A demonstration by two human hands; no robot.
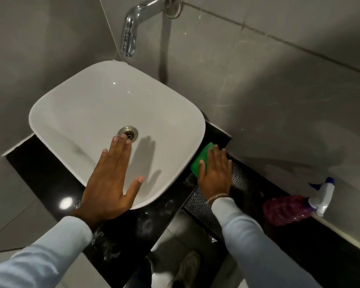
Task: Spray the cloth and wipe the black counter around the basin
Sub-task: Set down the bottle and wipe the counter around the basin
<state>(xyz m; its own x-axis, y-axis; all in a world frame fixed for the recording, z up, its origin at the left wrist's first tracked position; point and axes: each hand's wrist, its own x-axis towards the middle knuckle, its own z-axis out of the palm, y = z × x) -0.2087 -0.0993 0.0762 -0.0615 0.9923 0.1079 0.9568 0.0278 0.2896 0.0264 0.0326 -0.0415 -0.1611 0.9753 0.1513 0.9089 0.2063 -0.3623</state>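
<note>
A white square basin (92, 104) sits on a black counter (40, 173). My left hand (110, 179) hovers flat over the basin's front rim, fingers spread, holding nothing. My right hand (215, 171) presses flat on a green cloth (202, 159) lying on the black counter just right of the basin, against the grey wall. A white spray bottle (323, 194) with a blue nozzle stands on the counter further right, apart from both hands.
A chrome tap (131, 32) juts from the tiled wall above the basin. A pink-red cloth or bag (285, 209) lies beside the spray bottle. Wet smears show on the counter's front edge (146, 223). A shoe (187, 267) and floor show below.
</note>
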